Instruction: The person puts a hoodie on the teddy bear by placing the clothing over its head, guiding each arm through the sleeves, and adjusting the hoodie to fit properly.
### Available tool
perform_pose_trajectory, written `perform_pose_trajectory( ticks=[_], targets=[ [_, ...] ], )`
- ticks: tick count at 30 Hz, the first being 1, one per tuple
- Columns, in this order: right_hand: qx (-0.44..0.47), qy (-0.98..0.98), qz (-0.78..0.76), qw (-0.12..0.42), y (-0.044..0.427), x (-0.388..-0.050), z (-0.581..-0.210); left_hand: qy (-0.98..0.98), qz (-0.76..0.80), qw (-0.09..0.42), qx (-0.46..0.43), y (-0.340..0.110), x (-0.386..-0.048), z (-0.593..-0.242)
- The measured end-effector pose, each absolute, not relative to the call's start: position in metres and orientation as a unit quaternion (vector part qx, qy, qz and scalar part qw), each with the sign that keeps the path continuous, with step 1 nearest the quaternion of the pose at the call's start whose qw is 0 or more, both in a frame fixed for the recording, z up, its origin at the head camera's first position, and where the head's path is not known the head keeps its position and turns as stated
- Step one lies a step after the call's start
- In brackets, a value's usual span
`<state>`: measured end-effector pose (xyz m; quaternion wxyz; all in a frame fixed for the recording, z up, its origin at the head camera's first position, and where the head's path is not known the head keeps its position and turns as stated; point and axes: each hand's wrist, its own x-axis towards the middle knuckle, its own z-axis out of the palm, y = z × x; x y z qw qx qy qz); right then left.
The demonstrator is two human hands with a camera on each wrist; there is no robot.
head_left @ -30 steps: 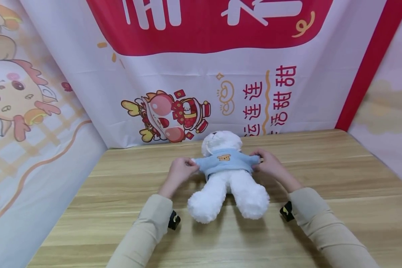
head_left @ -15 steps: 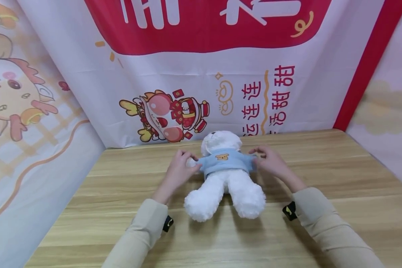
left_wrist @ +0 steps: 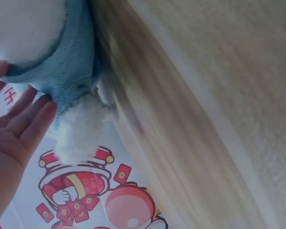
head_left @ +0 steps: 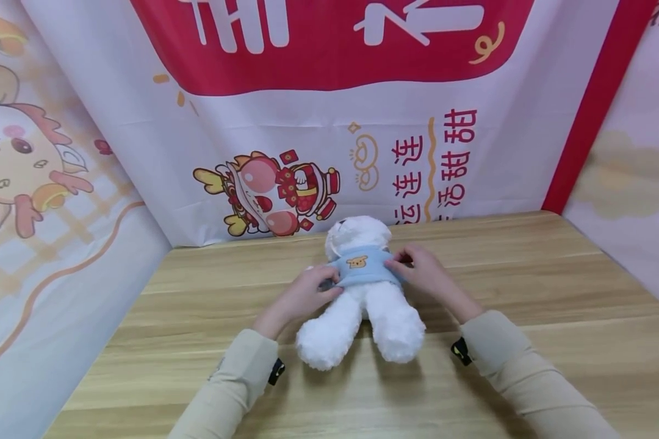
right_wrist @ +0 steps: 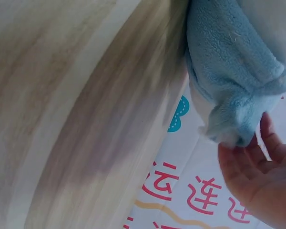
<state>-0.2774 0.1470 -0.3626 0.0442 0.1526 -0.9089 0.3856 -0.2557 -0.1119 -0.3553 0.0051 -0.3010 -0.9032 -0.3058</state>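
A white plush toy [head_left: 357, 305] lies on its back on the table, head toward the wall. It wears a light blue shirt [head_left: 370, 268] with a small tan animal print. My left hand [head_left: 310, 292] is at the shirt's left side. In the left wrist view, that hand's fairly straight fingers [left_wrist: 40, 114] touch the shirt near the sleeve, and a fluffy white paw [left_wrist: 78, 131] sticks out beyond. My right hand [head_left: 423, 271] is at the shirt's right side. In the right wrist view its fingertips touch the bunched sleeve end [right_wrist: 233, 126], with the thumb apart.
The wood-grain table [head_left: 198, 341] meets a printed white and red cloth [head_left: 285, 110] behind the toy. Printed cloths hang at the left [head_left: 49, 256] and right [head_left: 631, 225] too. Black straps [head_left: 461, 352] show at both sleeve cuffs.
Both hands have let go of the toy's sleeve ends and moved inward, to the sides of the shirt. The left hand is lower now. The toy's arms no longer stretch outward.
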Motion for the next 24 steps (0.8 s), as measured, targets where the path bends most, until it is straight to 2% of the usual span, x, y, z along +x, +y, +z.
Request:
perform_pose_trajectory(
  ticks=[5,10,14,24],
  targets=[
    [0.151,-0.914,0.375,0.017,0.146,-0.278,-0.361,-0.892,-0.317,-0.017,-0.323,-0.115,-0.255,-0.357],
    [0.179,-0.903,0.390,-0.034,0.154,-0.278,-0.358,-0.883,-0.370,-0.067,-0.280,-0.119,-0.253,-0.358],
    [0.188,-0.898,0.392,-0.067,0.159,-0.279,-0.354,-0.876,-0.401,-0.084,-0.254,-0.122,-0.254,-0.355],
    [0.146,-0.898,0.414,-0.037,0.166,-0.283,-0.344,-0.897,-0.353,-0.123,-0.236,-0.129,-0.270,-0.338]
  ],
)
